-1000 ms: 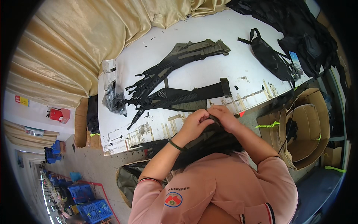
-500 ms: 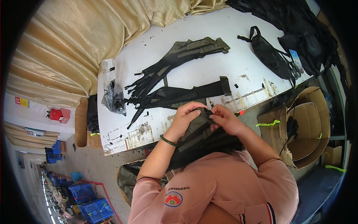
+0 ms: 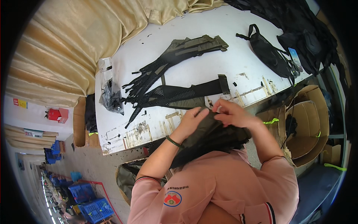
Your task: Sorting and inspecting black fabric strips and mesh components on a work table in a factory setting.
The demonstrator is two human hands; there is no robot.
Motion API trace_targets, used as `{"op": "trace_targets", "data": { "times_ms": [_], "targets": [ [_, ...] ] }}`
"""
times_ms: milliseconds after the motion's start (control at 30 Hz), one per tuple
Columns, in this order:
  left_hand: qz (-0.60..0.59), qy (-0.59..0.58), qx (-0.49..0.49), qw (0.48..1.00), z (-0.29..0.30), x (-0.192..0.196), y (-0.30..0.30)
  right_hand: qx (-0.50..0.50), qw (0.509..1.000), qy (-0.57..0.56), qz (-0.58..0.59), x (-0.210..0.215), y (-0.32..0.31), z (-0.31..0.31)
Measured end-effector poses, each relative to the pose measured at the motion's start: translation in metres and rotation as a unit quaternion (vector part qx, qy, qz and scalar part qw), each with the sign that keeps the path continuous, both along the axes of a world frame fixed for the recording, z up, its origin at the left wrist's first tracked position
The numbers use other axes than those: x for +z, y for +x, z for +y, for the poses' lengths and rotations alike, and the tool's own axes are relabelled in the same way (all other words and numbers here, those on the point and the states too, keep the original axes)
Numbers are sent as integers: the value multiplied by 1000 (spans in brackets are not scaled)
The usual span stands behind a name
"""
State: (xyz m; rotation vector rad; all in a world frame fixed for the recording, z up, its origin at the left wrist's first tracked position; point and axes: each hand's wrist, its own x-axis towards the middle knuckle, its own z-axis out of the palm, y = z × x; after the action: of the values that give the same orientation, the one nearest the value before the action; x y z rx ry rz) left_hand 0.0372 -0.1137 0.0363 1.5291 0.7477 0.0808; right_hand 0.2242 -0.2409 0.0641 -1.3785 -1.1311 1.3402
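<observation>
My left hand is closed on the upper edge of an olive-green and black fabric piece, thumb on top, a dark bangle on that wrist. The fabric drapes down over my lap, in front of the table edge. Just right of that edge is my right hand, its fingers loosely curled with a gap between index finger and thumb; nothing shows between them. On the table beyond lie a black mesh and olive strip piece and a fanned stack of similar pieces.
The white table has worn tape marks. A clear plastic bag lies at its left end; a black pouch with straps and dark cloth are at the right. Open cardboard boxes stand right. A gold curtain hangs behind.
My right hand has come away from the fabric edge, slightly up and to the right. My left hand has moved a little right and down, still gripping the fabric, which now hangs more spread out.
</observation>
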Motion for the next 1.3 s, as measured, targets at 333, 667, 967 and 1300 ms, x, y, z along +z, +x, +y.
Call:
{"op": "trace_targets", "data": {
  "times_ms": [333,667,967,1300],
  "targets": [
    [-79,446,-191,871,-65,-47,-15,-235,807,-39,-540,-79,55,78],
    [-126,647,-34,751,5,3,20,-190,976,-33,106,-55,10,56],
    [-141,181,29,973,24,-2,28,-225,782,327,-481,-23,-25,34],
    [-107,158,6,982,21,-8,10,-48,849,228,-474,-32,-13,37]
  ]
}}
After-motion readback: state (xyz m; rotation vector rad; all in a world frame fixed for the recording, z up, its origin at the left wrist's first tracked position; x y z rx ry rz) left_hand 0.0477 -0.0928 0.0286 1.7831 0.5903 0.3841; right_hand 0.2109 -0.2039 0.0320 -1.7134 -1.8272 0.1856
